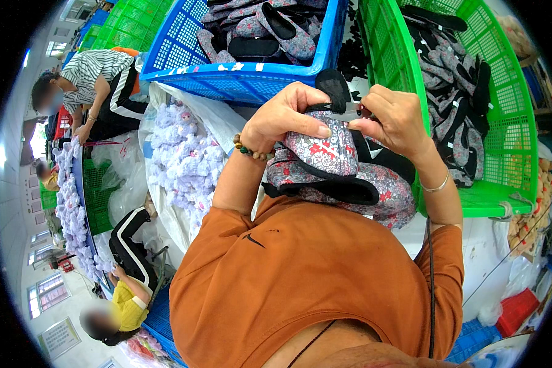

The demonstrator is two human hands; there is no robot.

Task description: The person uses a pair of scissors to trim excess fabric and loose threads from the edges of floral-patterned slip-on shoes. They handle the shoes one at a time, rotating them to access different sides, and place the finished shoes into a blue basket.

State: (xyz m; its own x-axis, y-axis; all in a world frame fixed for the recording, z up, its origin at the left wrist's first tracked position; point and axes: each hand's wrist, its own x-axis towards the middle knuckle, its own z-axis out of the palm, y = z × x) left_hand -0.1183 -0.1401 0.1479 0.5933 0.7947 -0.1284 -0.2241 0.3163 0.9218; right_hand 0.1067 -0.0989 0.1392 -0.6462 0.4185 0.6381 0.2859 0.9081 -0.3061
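My left hand [288, 116] is closed on a grey slipper [322, 150] with a red floral print and black lining, its thumb pressed on the patterned upper. Fingers of my right hand [398, 119] pinch together beside the same slipper, near its black opening. Something small and pale shows between the fingertips, too small to name. Below the held slipper, more floral slippers [383, 199] lie against my body, their black openings showing.
Ahead stands a blue crate [227, 83] of similar slippers; at right, a green crate [405, 67] holds more. A white sack of lavender plush pieces [187, 159] sits at left. Two people [95, 86] work beside a plush-covered table. A red bin [518, 313] lies lower right.
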